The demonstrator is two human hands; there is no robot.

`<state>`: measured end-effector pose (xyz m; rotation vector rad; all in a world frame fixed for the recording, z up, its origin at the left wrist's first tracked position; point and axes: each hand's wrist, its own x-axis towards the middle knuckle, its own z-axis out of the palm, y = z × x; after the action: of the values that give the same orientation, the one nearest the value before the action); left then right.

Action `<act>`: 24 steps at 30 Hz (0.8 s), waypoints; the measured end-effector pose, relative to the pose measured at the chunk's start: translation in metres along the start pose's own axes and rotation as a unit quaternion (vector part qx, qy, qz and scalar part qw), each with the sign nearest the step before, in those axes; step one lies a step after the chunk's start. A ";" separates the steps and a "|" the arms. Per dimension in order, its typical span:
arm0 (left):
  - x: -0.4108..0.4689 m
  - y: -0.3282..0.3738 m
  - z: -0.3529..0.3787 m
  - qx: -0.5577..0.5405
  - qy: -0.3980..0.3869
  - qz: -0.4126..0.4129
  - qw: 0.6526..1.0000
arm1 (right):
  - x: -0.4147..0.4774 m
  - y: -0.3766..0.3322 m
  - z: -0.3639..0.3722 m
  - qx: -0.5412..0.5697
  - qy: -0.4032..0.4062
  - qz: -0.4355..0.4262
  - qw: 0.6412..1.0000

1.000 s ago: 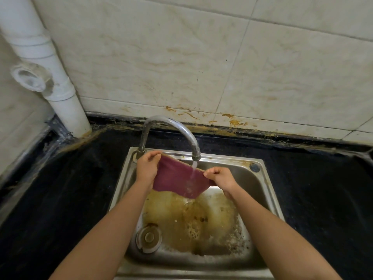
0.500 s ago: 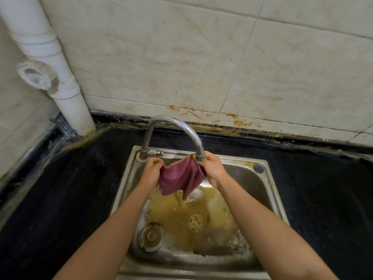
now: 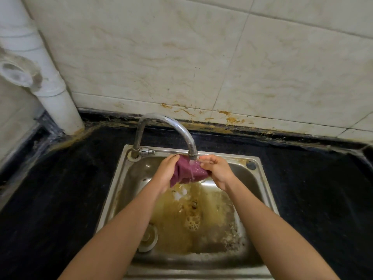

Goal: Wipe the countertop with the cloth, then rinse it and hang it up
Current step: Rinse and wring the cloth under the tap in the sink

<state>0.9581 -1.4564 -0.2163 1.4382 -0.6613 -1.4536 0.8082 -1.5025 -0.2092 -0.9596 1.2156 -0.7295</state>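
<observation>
Item: maroon cloth (image 3: 186, 172), bunched under the faucet spout (image 3: 192, 154), above the steel sink (image 3: 260, 178). A second earlier it was stretched wide. Left hand (image 3: 166, 174) and right hand (image 3: 217, 170) had closed in, both gripping it with curled fingers. Judged: rinse under way, hanging outstanding. Obscured: left fingertips behind fabric; water stream faint; basin floor under brown water; no hook or rail visible.

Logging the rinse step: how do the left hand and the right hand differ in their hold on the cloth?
The left hand grips the cloth's left side, where it hangs lowest; the right hand grips its higher right end. The right hand's fingertips lie next to the faucet spout; the left hand's sit further off. Both hold the cloth under running water.
</observation>
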 end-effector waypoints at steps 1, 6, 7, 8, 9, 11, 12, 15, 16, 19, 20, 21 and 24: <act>0.001 -0.001 0.002 -0.042 0.010 -0.013 0.999 | -0.001 0.002 -0.001 0.004 0.011 0.003 1.000; 0.003 0.002 0.008 -0.206 0.060 -0.075 0.974 | -0.007 0.017 0.003 -0.012 0.065 0.031 0.997; 0.003 0.002 0.008 -0.226 0.062 -0.088 0.968 | -0.010 0.020 0.006 -0.017 0.068 0.042 0.997; 0.004 0.000 0.007 -0.248 0.061 -0.108 0.961 | -0.011 0.025 0.010 -0.019 0.071 0.055 0.996; 0.005 -0.001 0.006 -0.273 0.058 -0.126 0.952 | -0.013 0.029 0.015 -0.016 0.072 0.070 0.995; 0.005 -0.002 0.005 -0.314 0.055 -0.148 0.936 | -0.015 0.037 0.026 -0.003 0.067 0.117 0.991; 0.003 -0.002 0.005 -0.321 0.060 -0.154 0.933 | -0.017 0.038 0.031 0.012 0.061 0.150 0.987; -0.003 0.001 0.002 -0.310 0.067 -0.158 0.935 | -0.017 0.039 0.042 0.148 0.040 0.202 0.967; -0.006 0.002 0.002 -0.300 0.071 -0.153 0.939 | -0.016 0.037 0.045 0.197 0.044 0.196 0.959; -0.006 -0.005 0.001 -0.173 0.125 -0.090 0.973 | -0.014 0.027 0.054 0.236 0.058 0.150 0.958; -0.004 -0.008 0.003 -0.123 0.158 -0.073 0.977 | -0.013 0.025 0.058 0.215 0.063 0.132 0.966; -0.004 -0.010 0.005 -0.087 0.179 -0.064 0.978 | -0.012 0.025 0.062 0.177 0.069 0.108 0.976; 0.005 -0.022 0.009 -0.023 0.206 -0.090 0.974 | -0.010 0.030 0.073 0.007 0.085 0.013 0.996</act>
<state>0.9444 -1.4546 -0.2368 1.7305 -0.2406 -1.2368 0.8759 -1.4655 -0.2269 -0.8817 1.3664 -0.8111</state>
